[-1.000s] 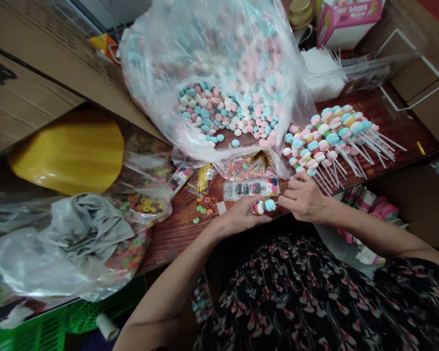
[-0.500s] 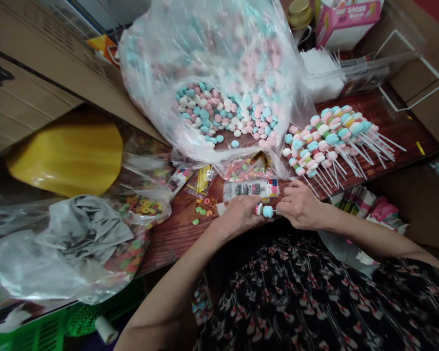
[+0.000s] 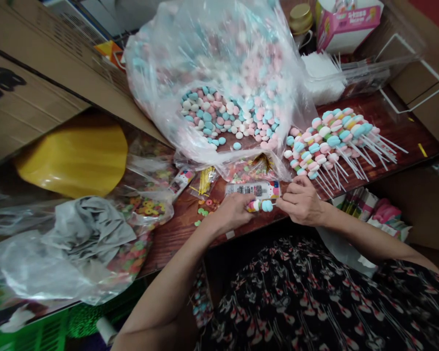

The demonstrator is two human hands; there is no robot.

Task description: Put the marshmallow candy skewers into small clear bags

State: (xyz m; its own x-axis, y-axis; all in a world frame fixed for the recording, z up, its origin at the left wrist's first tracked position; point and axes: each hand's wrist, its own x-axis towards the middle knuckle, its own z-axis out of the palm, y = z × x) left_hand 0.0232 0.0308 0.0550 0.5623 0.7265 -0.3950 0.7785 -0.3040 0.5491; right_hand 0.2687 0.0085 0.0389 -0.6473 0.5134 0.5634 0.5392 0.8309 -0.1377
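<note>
Candy skewer (image 3: 259, 206) runs crosswise between both hands, just above wooden surface (image 3: 175, 229); left hand (image 3: 234, 212) closed on candy end; right hand (image 3: 302, 201) pinching stick end.

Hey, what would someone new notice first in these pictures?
A huge clear plastic bag of pink, blue and white candies dominates the top middle of the wooden table. To its right lies a heap of candy-threaded white sticks. At the front, the left hand and right hand hold a short candy skewer.
</note>
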